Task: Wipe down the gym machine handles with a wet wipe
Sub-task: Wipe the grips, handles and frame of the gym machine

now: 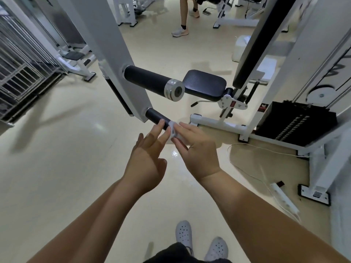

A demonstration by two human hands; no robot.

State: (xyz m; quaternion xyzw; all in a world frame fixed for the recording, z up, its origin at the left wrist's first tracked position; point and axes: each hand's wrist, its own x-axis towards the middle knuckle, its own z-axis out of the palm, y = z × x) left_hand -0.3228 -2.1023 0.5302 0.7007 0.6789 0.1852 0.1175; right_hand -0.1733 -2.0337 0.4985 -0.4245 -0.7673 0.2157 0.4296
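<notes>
My right hand [197, 147] pinches a small crumpled wet wipe [173, 130] between thumb and fingertips, pressing it against the free end of the lower handle [156, 118]. My left hand [147, 156] is released, grasping nothing; its fingers are spread, and two fingertips rest on the black grip just beside the wipe, on the side nearer the frame. So the wipe sits at the very tip of the handle, between my two hands, and touches both the handle and my right fingers.

The lower handle juts out from the bottom of a white slanted frame arm [117, 59], which rises up and away to my left. Above it, a thicker padded roller [150, 80] with a chrome end cap sticks out from the same arm, well clear of my hands. Beyond the roller is a dark seat pad [206, 85] on a white base [218, 124], and to the right a weight stack [296, 124].

Below and around my hands the cream floor [66, 149] lies open, especially to the left. On the right a white cable [245, 166] loops across the floor to a power strip [283, 198]. Another person's legs [185, 16] stand far off.
</notes>
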